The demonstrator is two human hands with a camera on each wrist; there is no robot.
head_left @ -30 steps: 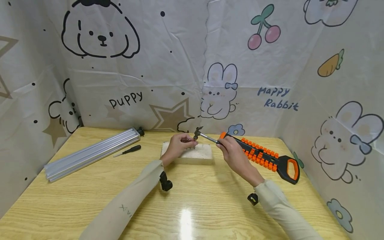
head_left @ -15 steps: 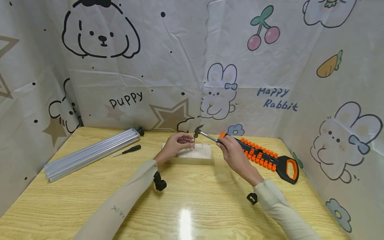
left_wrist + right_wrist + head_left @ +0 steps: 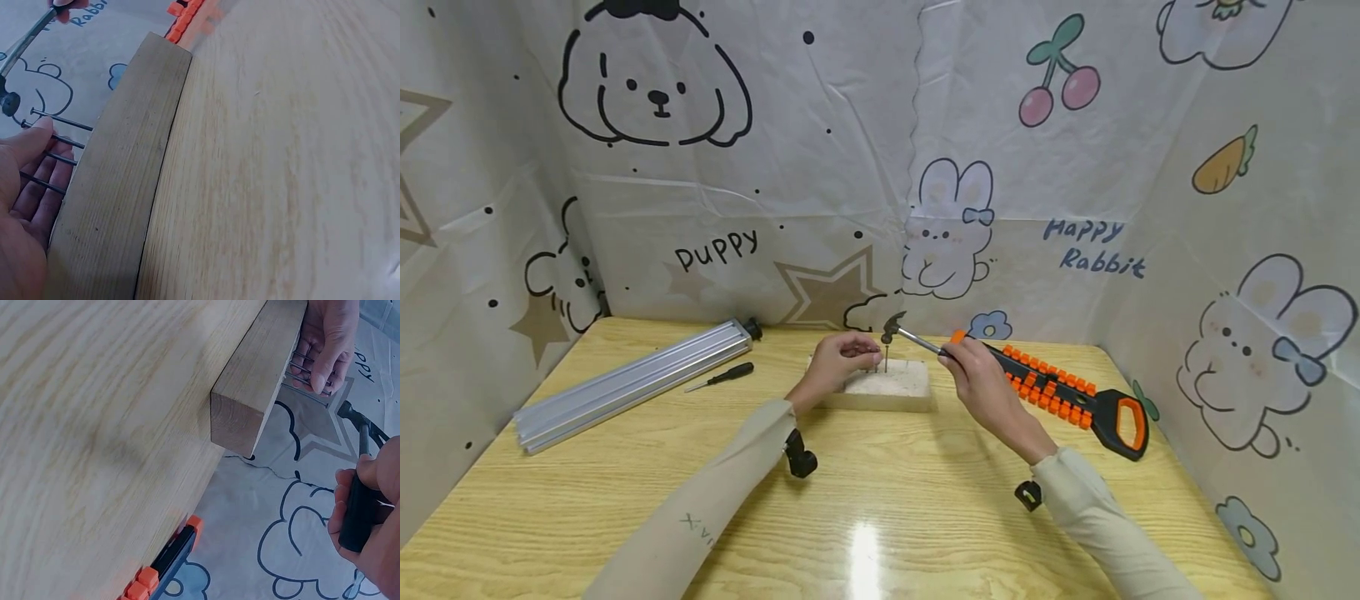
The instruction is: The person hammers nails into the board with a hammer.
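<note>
A pale wooden block (image 3: 891, 392) lies on the table with several nails standing in a row from its top. My left hand (image 3: 837, 367) is over the block's left part and pinches a nail (image 3: 59, 139) between thumb and fingers; other nails pass in front of its fingers in the left wrist view. The rightmost nail (image 3: 886, 360) stands upright, untouched by the fingers. My right hand (image 3: 988, 392) grips a claw hammer (image 3: 359, 509) by its black handle. The hammer's head (image 3: 889, 328) hangs just above that rightmost nail, with a small gap in the right wrist view.
Right of the block lies a black and orange saw-shaped tool (image 3: 1060, 396), partly behind my right hand. A screwdriver (image 3: 722, 377) and a long silver metal case (image 3: 632, 387) lie at the left. A printed cloth (image 3: 835, 208) hangs behind the wooden table (image 3: 880, 500).
My left hand has moved left, off the rightmost nail and to a neighbouring one. That nail now shows fully under the hammer. The hammer has shifted slightly left.
</note>
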